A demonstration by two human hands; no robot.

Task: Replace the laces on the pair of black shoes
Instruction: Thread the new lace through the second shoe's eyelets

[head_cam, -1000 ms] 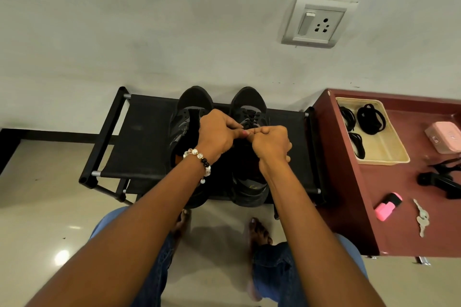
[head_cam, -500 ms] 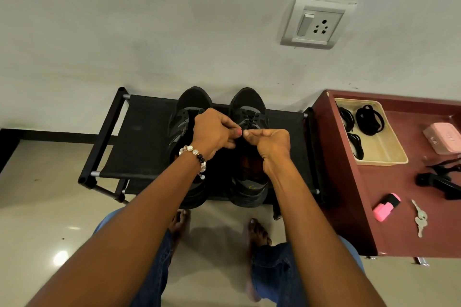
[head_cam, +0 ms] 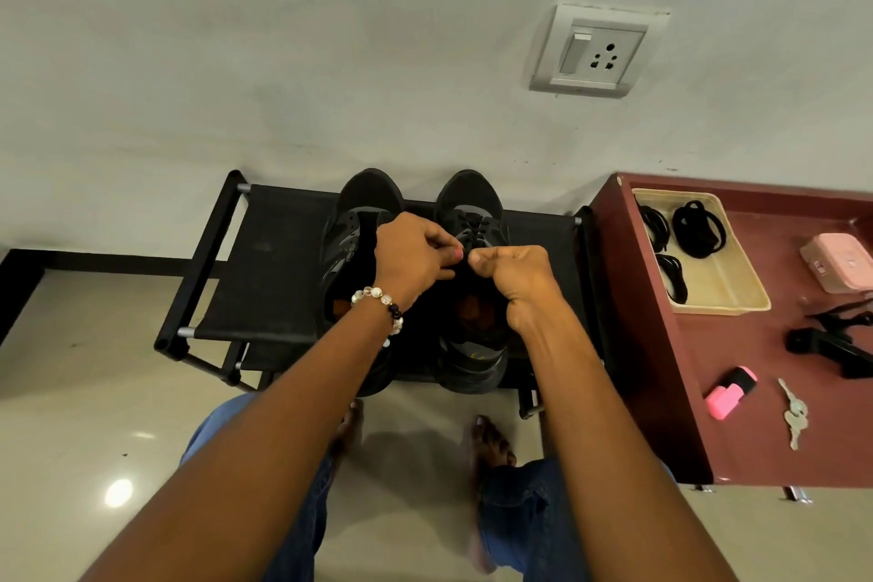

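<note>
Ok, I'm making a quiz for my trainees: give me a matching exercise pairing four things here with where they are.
Things:
1. shoes
2. lace bundles
3. highlighter
4. socket

Places:
A. on the wall
B. in the beige tray
C. on the black rack
D. beside the keys

Pairs: 1-C, 2-B, 3-D, 4-A

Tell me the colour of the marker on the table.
Pink with a black cap, head view.

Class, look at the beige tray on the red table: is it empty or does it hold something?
Not empty. The beige tray holds three coiled bundles of black laces.
</note>
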